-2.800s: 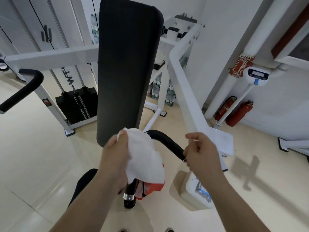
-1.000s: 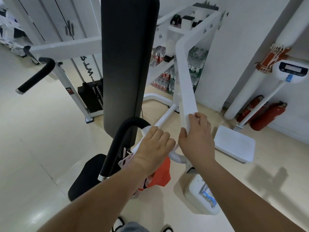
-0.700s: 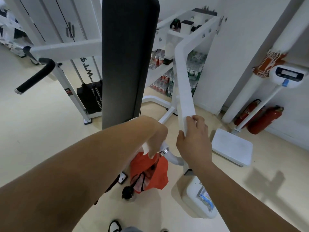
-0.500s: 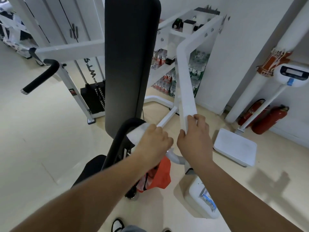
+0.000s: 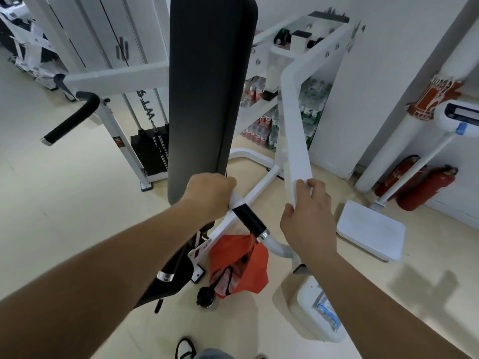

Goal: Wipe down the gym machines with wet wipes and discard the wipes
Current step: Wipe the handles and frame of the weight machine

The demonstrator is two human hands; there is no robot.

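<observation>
**Left hand** (image 5: 210,193): the fingers are curled over the thin white wet wipe (image 5: 236,200). They press it round the upper end of the black foam-sleeved handle (image 5: 249,219) of the white-framed gym machine (image 5: 114,77). Only a narrow edge of the wipe shows below the fingers; the rest is hidden under the palm.

**Right hand** (image 5: 308,221): thumb and fingers are wrapped round the lower end of the white painted steel arm (image 5: 295,151), apparently to steady it. It carries no wipe.

**Surroundings:** the tall black padded backrest (image 5: 210,86) stands upright just behind the left hand. An orange plastic bag (image 5: 238,265) hangs below the handle; what it hangs from cannot be made out.

**Handling assessment:** the wipe is judged light, limp and damp, and liable to bunch or slip if held loosely. It is best held spread under the palm and closed round the sleeve, so that all sides are covered. The foam looks slightly yielding and should give friction. The chrome collar (image 5: 263,233) at its lower end would be slicker. The steel arm is stiff but probably pivots, hence the bracing hand.

**Stage:** wiping is in hand and disposal is not yet done. The orange bag is a likely receptacle, unconfirmed.
</observation>
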